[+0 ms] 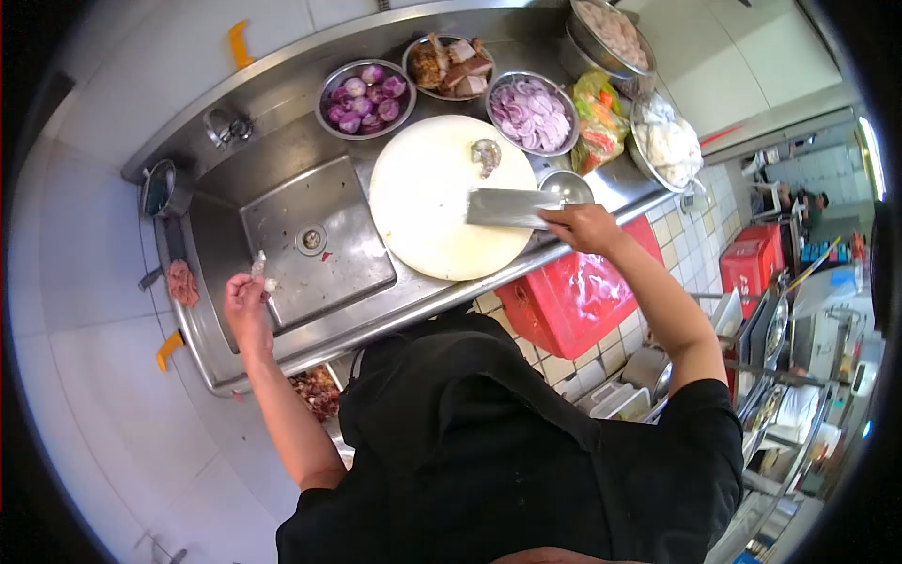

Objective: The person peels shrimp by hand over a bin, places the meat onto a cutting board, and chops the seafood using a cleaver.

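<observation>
My right hand grips the handle of a cleaver, its broad blade over the right part of the round white cutting board. A greyish raw shrimp lies curled on the board, above the blade and apart from it. Over the left side of the sink, my left hand is closed, pinching a small pale piece that looks like shrimp. Just right of the cleaver stands a small metal bowl, partly hidden by the blade and hand.
Behind the board are bowls of peeled purple onions, browned meat chunks and sliced onions. A plastic bag and a bowl of whitish food stand right. A red container is below the counter; a faucet is at the sink.
</observation>
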### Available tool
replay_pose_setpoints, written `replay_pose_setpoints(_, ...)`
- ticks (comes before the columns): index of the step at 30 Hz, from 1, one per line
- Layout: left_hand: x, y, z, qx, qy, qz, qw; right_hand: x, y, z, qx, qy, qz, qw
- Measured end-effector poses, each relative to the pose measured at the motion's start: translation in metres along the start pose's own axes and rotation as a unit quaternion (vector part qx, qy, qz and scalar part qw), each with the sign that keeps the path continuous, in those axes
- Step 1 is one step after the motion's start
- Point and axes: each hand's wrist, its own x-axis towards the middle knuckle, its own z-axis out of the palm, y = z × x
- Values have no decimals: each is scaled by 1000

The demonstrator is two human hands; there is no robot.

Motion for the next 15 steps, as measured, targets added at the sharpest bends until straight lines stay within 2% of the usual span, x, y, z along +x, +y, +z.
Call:
replay_pose_setpoints(3, -13, -11, 7, -32, 3, -8, 999, 78, -62, 16, 29, 3, -60, 998)
replay_pose_setpoints(5, -20, -6, 19, -31, 14, -22, 999, 126, -116, 25, 50, 39, -97, 993)
replay_pose_setpoints(7, -22, 1, 19, -50, -25, -11, 998, 137, -142, 16, 72, 54, -106, 990)
replay_pose_setpoints(8, -23, 6, 14, -37, -11, -3, 999, 136, -149, 15, 95, 68, -104, 988)
replay_pose_setpoints(9, -26, 11, 4, -39, -7, -5, 999, 123, -137, 13, 90, 98, -96, 986)
replay_pose_setpoints(12, -47, 28, -38, -26, 69, 31, 997, 48, -77, -15, 53, 93, -35, 994)
replay_pose_setpoints(13, -57, 32, -54, -30, 77, 30, 996, 21, -56, -27, 34, 26, 19, 999)
replay_pose_setpoints(15, -77, 37, -87, -19, 147, 41, 988, -32, -22, -29, 19, 30, 45, 998)
